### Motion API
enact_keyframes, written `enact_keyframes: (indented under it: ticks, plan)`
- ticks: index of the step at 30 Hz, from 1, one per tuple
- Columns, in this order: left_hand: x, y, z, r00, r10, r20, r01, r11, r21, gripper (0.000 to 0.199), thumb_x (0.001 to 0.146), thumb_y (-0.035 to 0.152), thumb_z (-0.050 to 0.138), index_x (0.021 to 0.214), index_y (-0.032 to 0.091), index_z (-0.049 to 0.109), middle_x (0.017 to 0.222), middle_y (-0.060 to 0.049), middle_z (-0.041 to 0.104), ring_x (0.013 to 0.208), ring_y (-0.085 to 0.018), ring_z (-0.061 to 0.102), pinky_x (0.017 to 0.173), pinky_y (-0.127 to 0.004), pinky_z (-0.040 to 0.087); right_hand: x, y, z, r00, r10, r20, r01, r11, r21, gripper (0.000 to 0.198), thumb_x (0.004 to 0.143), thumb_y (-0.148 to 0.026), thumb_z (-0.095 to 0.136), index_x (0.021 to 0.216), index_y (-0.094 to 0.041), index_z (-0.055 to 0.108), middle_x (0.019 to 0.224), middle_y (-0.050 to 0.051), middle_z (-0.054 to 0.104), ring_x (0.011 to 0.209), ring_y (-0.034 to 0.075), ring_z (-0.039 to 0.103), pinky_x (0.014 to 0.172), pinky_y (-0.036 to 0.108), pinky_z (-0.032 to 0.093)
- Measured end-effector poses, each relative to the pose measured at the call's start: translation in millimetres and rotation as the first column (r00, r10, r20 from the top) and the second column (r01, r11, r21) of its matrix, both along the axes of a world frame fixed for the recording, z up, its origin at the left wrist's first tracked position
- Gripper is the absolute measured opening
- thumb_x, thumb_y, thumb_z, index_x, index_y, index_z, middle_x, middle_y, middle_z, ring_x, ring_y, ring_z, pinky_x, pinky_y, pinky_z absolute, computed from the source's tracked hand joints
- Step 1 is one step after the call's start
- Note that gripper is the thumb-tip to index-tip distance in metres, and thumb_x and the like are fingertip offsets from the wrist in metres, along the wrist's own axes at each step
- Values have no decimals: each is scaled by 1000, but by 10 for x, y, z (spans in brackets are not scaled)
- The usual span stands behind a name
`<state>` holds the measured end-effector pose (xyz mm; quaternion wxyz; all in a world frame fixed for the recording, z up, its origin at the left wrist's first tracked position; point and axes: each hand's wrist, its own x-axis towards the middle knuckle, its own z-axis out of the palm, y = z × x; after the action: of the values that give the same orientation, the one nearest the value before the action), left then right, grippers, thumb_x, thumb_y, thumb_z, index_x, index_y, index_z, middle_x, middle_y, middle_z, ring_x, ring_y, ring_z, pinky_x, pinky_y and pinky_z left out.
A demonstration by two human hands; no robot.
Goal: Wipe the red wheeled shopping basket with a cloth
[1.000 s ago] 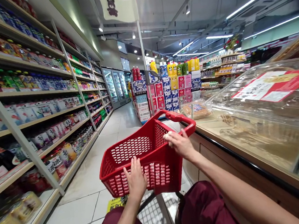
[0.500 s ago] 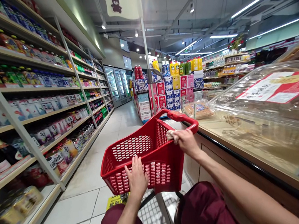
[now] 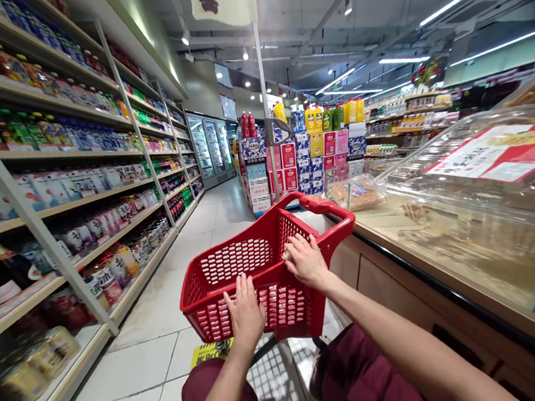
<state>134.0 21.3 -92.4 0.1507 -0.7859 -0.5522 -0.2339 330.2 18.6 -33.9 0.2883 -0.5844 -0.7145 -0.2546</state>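
Note:
In front of me is a red plastic shopping cart (image 3: 236, 263) with perforated walls. My left hand (image 3: 246, 309) lies against its near side, fingers stretched up to the rim and holding nothing. My right hand (image 3: 305, 261) presses a crumpled pale cloth (image 3: 285, 257) onto the near rim, close to the handle end. Most of the cloth is hidden under the fingers. The cart's red handle (image 3: 327, 208) is just beyond that hand. A pole rises from the cart to a cream flag (image 3: 224, 4) with a bear on it.
Drink shelves (image 3: 88, 156) line the left side. On the right, a wooden counter (image 3: 396, 264) carries clear plastic food packs (image 3: 479, 186). Stacked drink cartons (image 3: 287, 167) stand ahead, with glass-door coolers (image 3: 212, 143) behind. A yellow sign (image 3: 206, 354) shows under the cart.
My right hand has moved left with the cloth, from near the handle along the cart's near rim. My left hand has stayed in place on the cart's side.

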Motion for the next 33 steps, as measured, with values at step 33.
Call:
enact_keyframes:
  ticks: [33]
  plan:
    - [-3, -39, -23, 1000, -1, -21, 2, 999, 47, 63, 72, 17, 39, 133, 11, 26, 141, -12, 29, 131, -26, 21, 104, -58, 14, 956, -298, -472, 979, 115, -166, -31, 897, 441, 32, 87, -15, 38, 111, -20, 59, 109, 11, 58, 112, 22, 45, 91, 42, 42]
